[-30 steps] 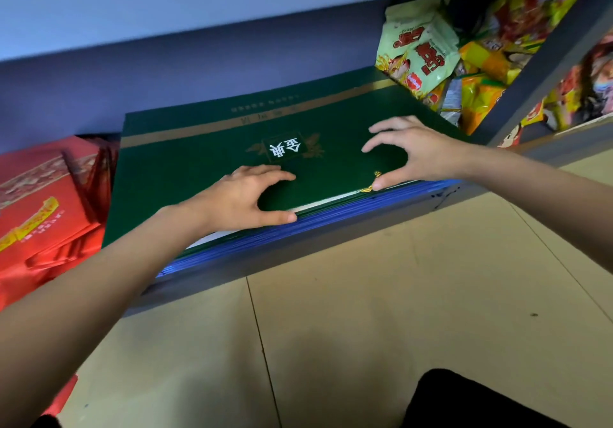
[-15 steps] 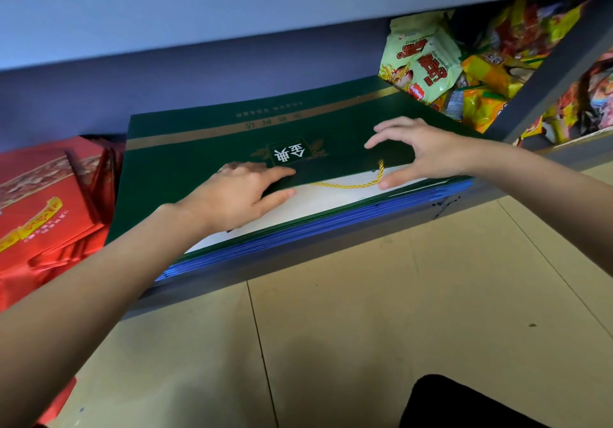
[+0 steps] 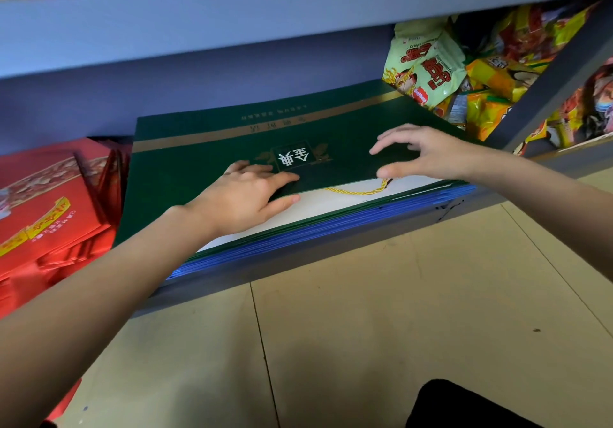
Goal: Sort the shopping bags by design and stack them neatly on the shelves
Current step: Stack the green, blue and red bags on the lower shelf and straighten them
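Observation:
A dark green shopping bag (image 3: 212, 149) with a gold band and white characters lies flat on top of a stack on the bottom shelf (image 3: 331, 245). Under it a white bag face (image 3: 331, 200) and a yellow cord handle (image 3: 361, 191) show, above several blue bags (image 3: 348, 225). My left hand (image 3: 245, 200) rests flat on the green bag's near edge, fingers straight. My right hand (image 3: 428, 155) hovers with spread, slightly bent fingers over the bag's right part, thumb near the cord. Red bags (image 3: 46, 208) are piled to the left.
Snack packets (image 3: 428, 62) in yellow and green fill the shelf's right end behind a slanted grey divider (image 3: 547, 85). An upper grey shelf board (image 3: 265, 19) overhangs closely. Beige tiled floor (image 3: 365, 344) lies below, with a dark shape (image 3: 464, 407) at the bottom edge.
The green bag has slid back into the shelf, baring the white face and yellow cord beneath. My right hand lifted slightly; my left hand moved forward with the bag.

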